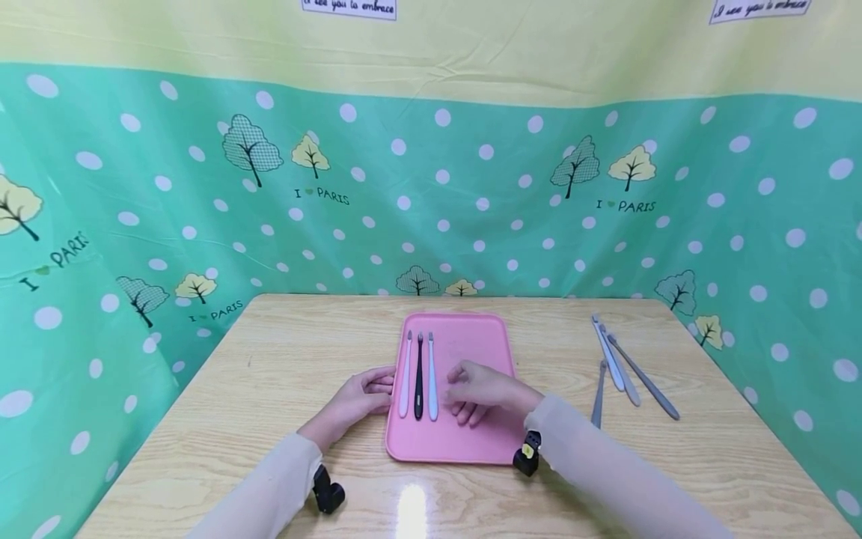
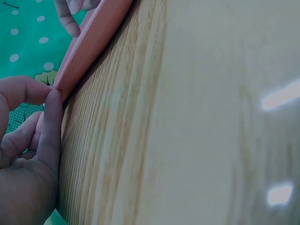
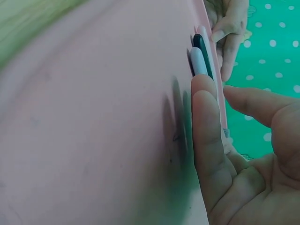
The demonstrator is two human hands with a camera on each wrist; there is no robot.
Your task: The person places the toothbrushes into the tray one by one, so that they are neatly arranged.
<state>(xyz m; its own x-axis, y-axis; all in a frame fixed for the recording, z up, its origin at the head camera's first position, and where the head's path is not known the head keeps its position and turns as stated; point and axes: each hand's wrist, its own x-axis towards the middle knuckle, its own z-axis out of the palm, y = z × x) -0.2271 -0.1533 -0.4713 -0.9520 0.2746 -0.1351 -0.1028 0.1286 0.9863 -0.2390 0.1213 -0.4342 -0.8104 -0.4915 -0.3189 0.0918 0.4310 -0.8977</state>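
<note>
Three toothbrushes [image 1: 418, 374] lie side by side on a pink tray [image 1: 471, 442]; the left hand [image 1: 357, 400] touches its left edge, the right hand [image 1: 481, 389] rests on it.

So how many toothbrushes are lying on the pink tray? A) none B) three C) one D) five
B: the flat pink plastic tray holds three slim toothbrushes side by side, a pale pink one, a black one and a white one; the grey ones lie on the wooden table.

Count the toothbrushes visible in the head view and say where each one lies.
7. Three lie side by side on the pink tray: white toothbrush, black toothbrush, pale blue toothbrush. Four grey toothbrushes lie on the table to the tray's right. None seems hidden.
</note>
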